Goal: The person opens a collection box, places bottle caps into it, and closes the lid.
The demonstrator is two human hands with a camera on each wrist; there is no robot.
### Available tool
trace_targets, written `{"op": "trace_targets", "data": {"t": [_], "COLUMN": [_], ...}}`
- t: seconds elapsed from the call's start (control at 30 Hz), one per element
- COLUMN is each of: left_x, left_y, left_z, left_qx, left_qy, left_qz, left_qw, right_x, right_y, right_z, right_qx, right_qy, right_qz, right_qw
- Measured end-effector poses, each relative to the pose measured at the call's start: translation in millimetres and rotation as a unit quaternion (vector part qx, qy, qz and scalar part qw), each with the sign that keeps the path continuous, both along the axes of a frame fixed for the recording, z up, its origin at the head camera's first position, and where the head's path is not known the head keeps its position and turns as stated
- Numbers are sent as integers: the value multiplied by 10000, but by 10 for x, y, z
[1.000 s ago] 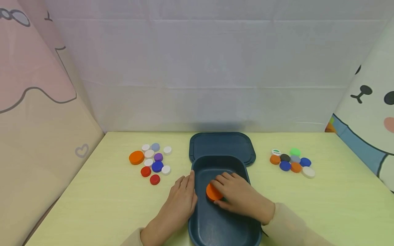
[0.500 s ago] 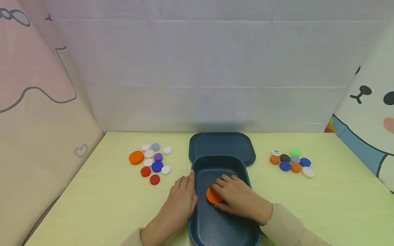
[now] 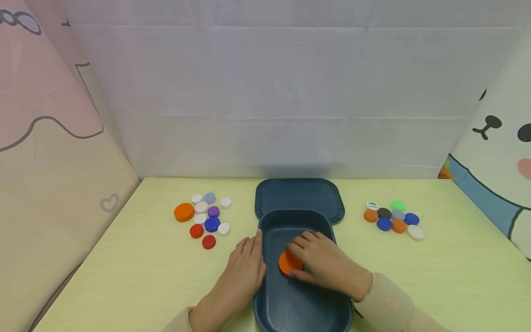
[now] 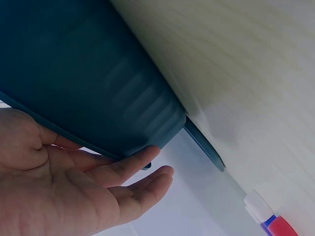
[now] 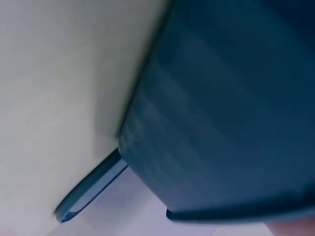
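A dark blue plastic box point(image 3: 304, 313) stands at the front middle of the table. Inside it, the right hand point(image 3: 327, 267) holds a large orange bottle cap point(image 3: 289, 264) between its thumb and fingers. A sliver of something green point(image 3: 305, 267) peeks out under the palm, mostly hidden. Along the box's left side lies the left hand point(image 3: 244, 272), its fingers straight against the rim. The left wrist view shows the left hand point(image 4: 78, 182) palm up beside the outer wall of the box point(image 4: 98, 83). In the right wrist view, the box wall point(image 5: 211, 123) hides nearly the whole right hand.
Behind the box a dark blue lid point(image 3: 296, 196) lies partly under its far end. Several bottle caps, including a big orange cap point(image 3: 184, 212) and a red cap point(image 3: 209, 242), lie at left. Another group at right includes a green cap point(image 3: 398, 205) and a white cap point(image 3: 415, 233).
Within the box, the right hand and the orange bottle cap have shifted slightly, first toward the person, then a little to the right. The left hand has stayed at the rim.
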State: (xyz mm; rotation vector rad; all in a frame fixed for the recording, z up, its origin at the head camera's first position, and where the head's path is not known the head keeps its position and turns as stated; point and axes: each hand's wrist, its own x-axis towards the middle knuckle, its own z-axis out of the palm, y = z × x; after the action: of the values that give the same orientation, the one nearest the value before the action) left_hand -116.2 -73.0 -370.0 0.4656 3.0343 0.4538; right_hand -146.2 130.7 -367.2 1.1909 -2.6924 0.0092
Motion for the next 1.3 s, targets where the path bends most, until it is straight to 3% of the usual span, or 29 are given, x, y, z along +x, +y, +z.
{"op": "trace_targets", "data": {"t": [0.37, 0.8, 1.0, 1.3], "left_x": [2, -6, -9, -6], "left_y": [-8, -22, -18, -15], "left_z": [19, 19, 15, 9], "left_qx": [23, 65, 66, 66], "left_qy": [130, 83, 49, 31], "left_qz": [-7, -5, 34, 13], "left_qw": [9999, 9999, 10000, 10000], "right_x": [-96, -251, -339, -437], "right_y": [216, 640, 834, 1055], "right_z": [207, 305, 272, 193], "right_qx": [-722, -1004, -1037, -971], "right_qy": [875, 1368, 1330, 677], "right_qz": [-167, -741, -982, -1614], "right_qw": [9934, 9827, 9808, 9798]}}
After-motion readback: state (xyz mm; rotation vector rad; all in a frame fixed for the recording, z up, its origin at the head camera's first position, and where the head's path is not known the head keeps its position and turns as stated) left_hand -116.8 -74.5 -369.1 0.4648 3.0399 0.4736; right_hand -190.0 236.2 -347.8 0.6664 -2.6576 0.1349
